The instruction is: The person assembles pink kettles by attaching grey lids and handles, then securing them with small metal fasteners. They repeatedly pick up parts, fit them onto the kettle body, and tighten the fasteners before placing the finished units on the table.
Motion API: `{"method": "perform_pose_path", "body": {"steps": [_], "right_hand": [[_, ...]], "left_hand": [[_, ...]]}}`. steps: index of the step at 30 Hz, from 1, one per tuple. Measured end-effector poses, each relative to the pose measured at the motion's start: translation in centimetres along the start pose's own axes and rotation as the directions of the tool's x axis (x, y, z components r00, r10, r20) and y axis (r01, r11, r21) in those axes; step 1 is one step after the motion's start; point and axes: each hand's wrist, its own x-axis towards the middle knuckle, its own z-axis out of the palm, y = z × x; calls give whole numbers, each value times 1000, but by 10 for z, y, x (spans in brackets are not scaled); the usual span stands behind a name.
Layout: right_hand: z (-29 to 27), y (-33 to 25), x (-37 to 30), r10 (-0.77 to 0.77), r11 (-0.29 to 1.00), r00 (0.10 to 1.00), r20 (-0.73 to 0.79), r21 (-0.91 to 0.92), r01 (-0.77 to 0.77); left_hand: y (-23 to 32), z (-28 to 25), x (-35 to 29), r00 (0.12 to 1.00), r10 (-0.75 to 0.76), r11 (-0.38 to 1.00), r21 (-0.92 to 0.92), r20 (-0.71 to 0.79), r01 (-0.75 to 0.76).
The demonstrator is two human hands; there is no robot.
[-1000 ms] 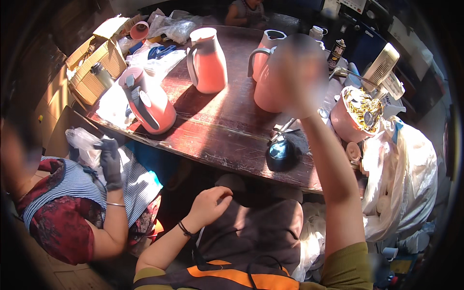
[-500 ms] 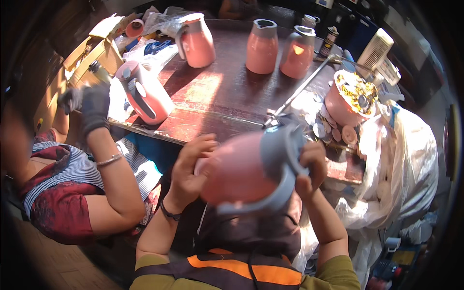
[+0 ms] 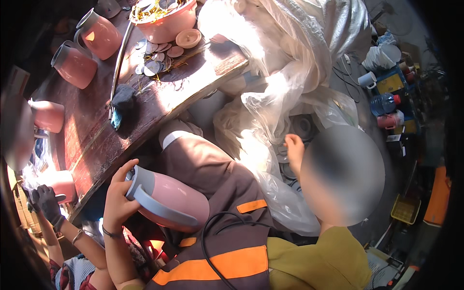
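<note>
My left hand (image 3: 121,193) grips a pink jug (image 3: 175,199) by its grey collar, next to the grey-blue handle. The jug lies tilted across my lap, its base toward the right. My right hand (image 3: 294,153) is off the jug, beside a clear plastic bag (image 3: 258,154) containing round grey parts (image 3: 300,128). Its fingers are partly extended, with nothing visible in them. A blurred grey round patch hides most of my right forearm.
More pink jugs (image 3: 101,35) stand on the worn red table (image 3: 140,108). A pink bowl (image 3: 166,26) of scraps sits near loose discs (image 3: 154,60). At left, a co-worker's gloved hand (image 3: 47,203) touches another jug. A blue crate (image 3: 391,82) stands at right.
The view has swung to the right. My right hand has let go of the jug and moved over to the plastic bag. The jug has come down to my lap, held by my left hand.
</note>
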Motion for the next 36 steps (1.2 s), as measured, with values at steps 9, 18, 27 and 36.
{"method": "perform_pose_path", "body": {"steps": [9, 18, 27, 36], "right_hand": [[-42, 118, 108, 248, 874, 942, -225, -368, -318], [-76, 1, -3, 134, 961, 977, 168, -262, -86], [96, -198, -157, -587, 793, 701, 405, 462, 397], [163, -210, -209, -887, 428, 238, 395, 514, 743]], "left_hand": [[-51, -14, -5, 901, -178, 888, -458, -396, -26], [-96, 26, -36, 804, -467, 545, -836, -368, -67], [-88, 77, -38, 820, -480, 228, -947, -312, -227], [-124, 103, -67, 748, -582, -20, -914, -319, -406]]}}
